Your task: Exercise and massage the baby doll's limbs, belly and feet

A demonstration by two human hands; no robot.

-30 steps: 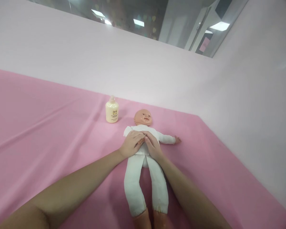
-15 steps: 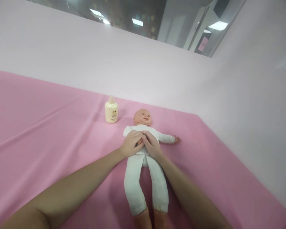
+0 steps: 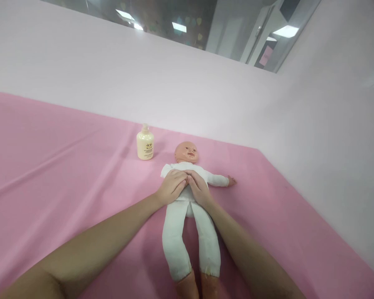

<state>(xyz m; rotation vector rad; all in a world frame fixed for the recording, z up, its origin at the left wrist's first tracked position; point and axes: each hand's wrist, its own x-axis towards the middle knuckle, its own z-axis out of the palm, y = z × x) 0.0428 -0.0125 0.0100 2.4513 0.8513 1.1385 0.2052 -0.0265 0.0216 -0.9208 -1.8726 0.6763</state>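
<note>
Left hand, right hand on doll, fingers together, grip unclear; doll's folded hand more hidden than before.

"What kind of room is this?"
"Maybe a baby-care classroom. See the baby doll on the pink sheet, and flat lights shining in the big window?"

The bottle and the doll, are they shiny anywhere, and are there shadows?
In the head view: small shiny spots on the doll's head and bottle; bright lights in the glass; a soft shadow on the pink sheet beside the doll's legs; bottle print too blurry to read.
</note>
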